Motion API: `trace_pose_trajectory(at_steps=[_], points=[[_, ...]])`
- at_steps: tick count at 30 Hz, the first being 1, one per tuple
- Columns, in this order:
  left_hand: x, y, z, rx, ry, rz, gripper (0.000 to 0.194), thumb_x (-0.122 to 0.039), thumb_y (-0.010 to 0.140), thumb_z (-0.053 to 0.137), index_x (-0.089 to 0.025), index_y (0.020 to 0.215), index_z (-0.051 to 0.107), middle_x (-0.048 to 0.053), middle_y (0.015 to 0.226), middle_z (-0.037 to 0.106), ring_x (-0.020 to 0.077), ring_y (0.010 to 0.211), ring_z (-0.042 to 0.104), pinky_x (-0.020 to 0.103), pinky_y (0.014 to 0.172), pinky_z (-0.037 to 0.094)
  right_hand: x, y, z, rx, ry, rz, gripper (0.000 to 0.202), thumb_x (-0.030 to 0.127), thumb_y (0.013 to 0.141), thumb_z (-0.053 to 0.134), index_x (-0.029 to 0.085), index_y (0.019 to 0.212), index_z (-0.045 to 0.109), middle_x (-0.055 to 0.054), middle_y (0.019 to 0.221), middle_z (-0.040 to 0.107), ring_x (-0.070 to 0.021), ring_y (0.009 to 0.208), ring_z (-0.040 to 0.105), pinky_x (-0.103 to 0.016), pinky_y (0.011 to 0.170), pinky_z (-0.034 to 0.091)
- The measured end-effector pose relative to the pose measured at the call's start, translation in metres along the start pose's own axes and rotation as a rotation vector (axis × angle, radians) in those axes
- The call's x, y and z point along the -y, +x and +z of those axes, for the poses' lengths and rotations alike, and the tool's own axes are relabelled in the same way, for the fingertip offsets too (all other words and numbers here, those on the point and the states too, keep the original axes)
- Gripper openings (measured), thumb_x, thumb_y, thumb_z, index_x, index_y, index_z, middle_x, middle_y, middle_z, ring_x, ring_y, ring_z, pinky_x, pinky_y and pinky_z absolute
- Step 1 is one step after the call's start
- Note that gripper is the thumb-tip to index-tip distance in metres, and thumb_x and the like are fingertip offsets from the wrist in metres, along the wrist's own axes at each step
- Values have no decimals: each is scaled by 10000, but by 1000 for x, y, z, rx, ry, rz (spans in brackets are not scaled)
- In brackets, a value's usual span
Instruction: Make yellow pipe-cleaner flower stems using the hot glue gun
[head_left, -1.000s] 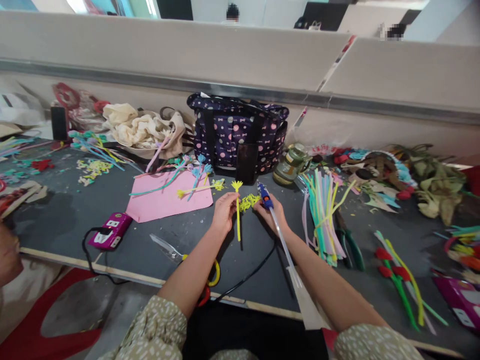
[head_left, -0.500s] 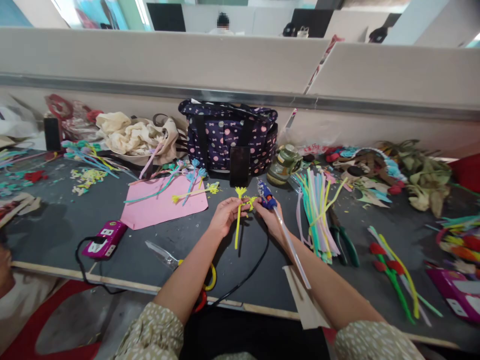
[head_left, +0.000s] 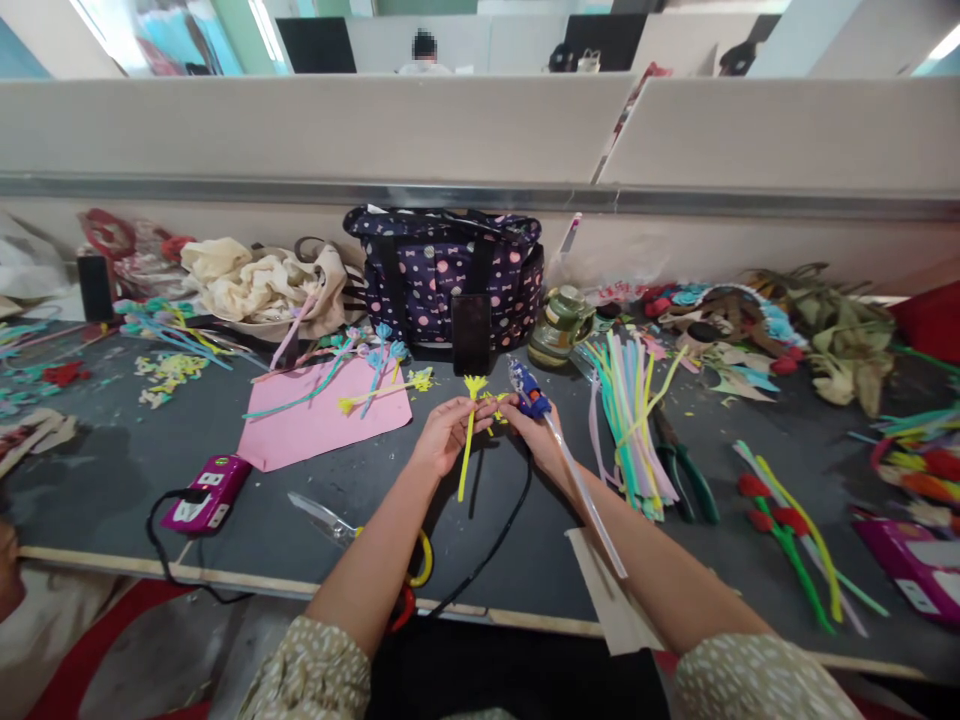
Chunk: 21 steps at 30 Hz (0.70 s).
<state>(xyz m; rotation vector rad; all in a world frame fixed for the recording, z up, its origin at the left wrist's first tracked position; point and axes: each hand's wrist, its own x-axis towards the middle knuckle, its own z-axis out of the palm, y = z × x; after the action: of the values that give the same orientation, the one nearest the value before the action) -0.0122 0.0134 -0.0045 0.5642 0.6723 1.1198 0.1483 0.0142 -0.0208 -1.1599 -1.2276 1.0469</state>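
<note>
My left hand [head_left: 445, 436] pinches a yellow pipe-cleaner flower [head_left: 466, 450] by its stem, the frayed head pointing up and away from me. Close beside it, my right hand [head_left: 531, 424] is closed round a blue glue gun [head_left: 528, 388], its nozzle pointing away from me. A long clear glue stick [head_left: 589, 500] sticks out of the gun's rear, over my right forearm. The fingertips of both hands nearly meet around small yellow bits [head_left: 499, 408]; whether the right fingers hold one is hard to make out.
Scissors [head_left: 326, 520] lie partly under my left forearm. Pink paper [head_left: 330, 415] with pipe-cleaner flowers lies left. A pipe-cleaner bundle [head_left: 630, 430] and green-handled pliers [head_left: 686, 465] are right. A phone [head_left: 471, 335] leans on a dark patterned bag [head_left: 450, 270], beside a green jar [head_left: 561, 325].
The view has shifted slightly, so most things sit a little further left. The flower's stem tilts a bit more. Both hands keep their grips and stay close together.
</note>
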Motion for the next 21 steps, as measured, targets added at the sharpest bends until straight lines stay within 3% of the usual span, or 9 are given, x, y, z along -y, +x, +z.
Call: trace_pose_trajectory(at_steps=[4,12,17,21], points=[[1,0,0,-1,12,-27,166,-187,676,764,-118,736,625,134,918,717,249,940,686,333,826,543,8,-1,-4,6,-74,-105,240,421,765,640,212,869,585,-48,894,650,-180,772,603,-322,737,486],[8,0,-2,10,137,-67,184,-231,674,777,-118,738,647,115,812,723,202,794,701,302,753,555,8,-4,-7,63,-196,-175,225,366,766,657,209,910,586,-27,867,636,-178,776,614,-312,762,478],[5,-2,1,-9,179,-81,199,-227,677,767,-113,728,612,126,866,718,214,818,700,279,682,565,7,-2,-9,46,-233,-187,198,355,761,650,211,858,556,-7,801,615,-167,718,587,-300,712,469],[1,-4,5,-57,205,-111,178,-217,687,734,-113,729,595,130,886,714,204,764,698,245,565,551,7,2,-11,-16,-118,-135,167,326,748,661,205,806,562,6,756,589,-138,657,548,-276,656,456]])
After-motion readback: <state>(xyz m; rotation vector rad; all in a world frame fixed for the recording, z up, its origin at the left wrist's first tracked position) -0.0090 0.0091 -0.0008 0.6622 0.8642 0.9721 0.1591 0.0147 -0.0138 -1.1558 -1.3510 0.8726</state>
